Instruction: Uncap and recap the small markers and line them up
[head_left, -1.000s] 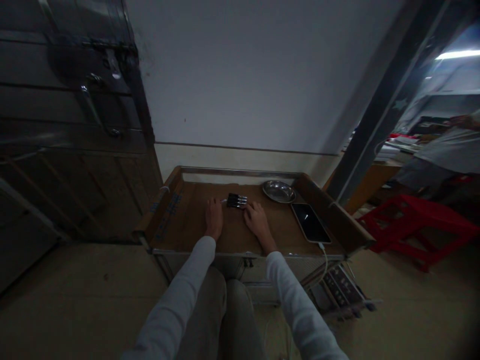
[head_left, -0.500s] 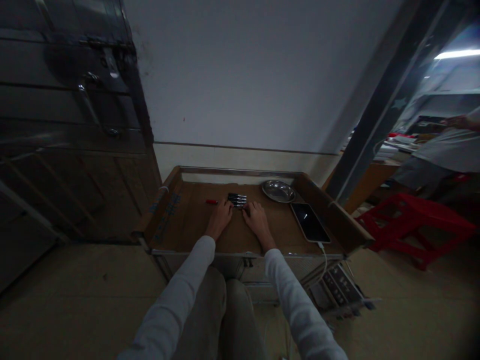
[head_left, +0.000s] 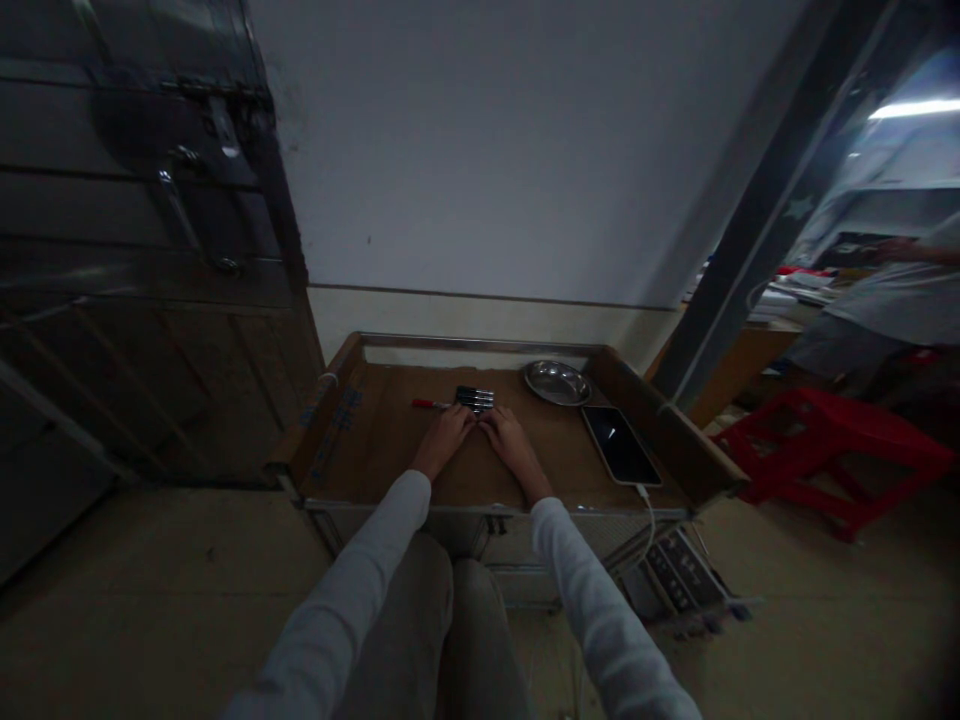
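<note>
Seeing black pens [head_left: 475,399] bunched side by side on table [head_left: 375,452], red pen [head_left: 425,404] loose just left, left hand [head_left: 444,441] and right hand [head_left: 510,441] below them with fingers flat, gripping nothing.

Lighting is poor throughout. A plain pale wall [head_left: 487,150] stands at 12 o'clock, with a thin dark stripe [head_left: 487,297] along its lower part. At 10 o'clock there is a dark metal door [head_left: 112,260] fitted with a latch [head_left: 223,128]. The floor [head_left: 150,580] is bare and tan from 7 to 5 o'clock. A low wooden tray table [head_left: 694,447] with raised sides sits against the wall. A slanting steel post [head_left: 750,220] at 2 o'clock fronts a brighter room — lit ceiling tube [head_left: 911,107], cluttered desk [head_left: 750,355] and, at 3 o'clock, a red stool [head_left: 832,450].
</note>
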